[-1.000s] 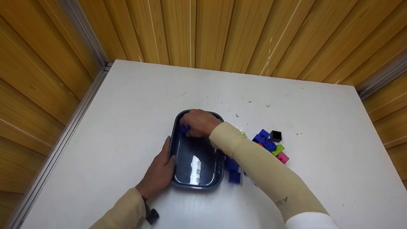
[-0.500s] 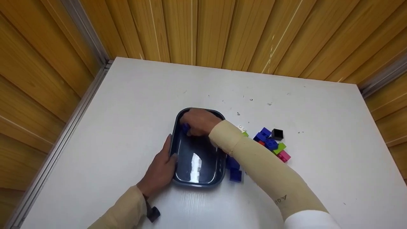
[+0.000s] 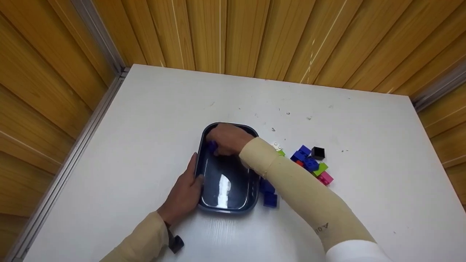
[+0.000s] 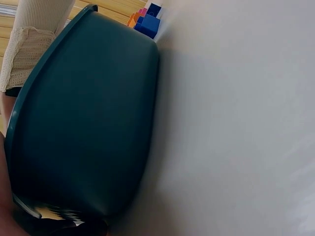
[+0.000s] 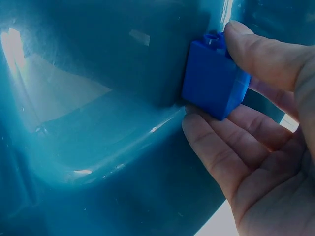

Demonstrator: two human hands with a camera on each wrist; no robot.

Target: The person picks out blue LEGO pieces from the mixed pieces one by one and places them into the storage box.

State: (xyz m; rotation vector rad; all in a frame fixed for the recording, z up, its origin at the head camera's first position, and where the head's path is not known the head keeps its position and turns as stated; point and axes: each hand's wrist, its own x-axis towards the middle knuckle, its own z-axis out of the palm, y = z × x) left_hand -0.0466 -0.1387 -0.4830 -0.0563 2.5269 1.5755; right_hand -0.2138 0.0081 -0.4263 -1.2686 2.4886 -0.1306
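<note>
A deep blue-green plastic tub with a rounded rim sits on the white table. My left hand holds its left side, thumb over the rim and fingers along the outer wall. Inside the tub's far left corner, my right hand holds a blue toy building brick. In the right wrist view the thumb lies by the brick's studs and the fingers are beneath it, close to the tub's floor and wall. The left wrist view shows mostly the tub's outer wall.
Right of the tub lies a loose pile of toy bricks in blue, green, pink and red, beside a black brick. Blue bricks lie against the tub's right side, partly under the right forearm. A white brick lies near the right sleeve.
The head view has shifted slightly. Both hands, the tub and the blue brick keep nearly the same places.
</note>
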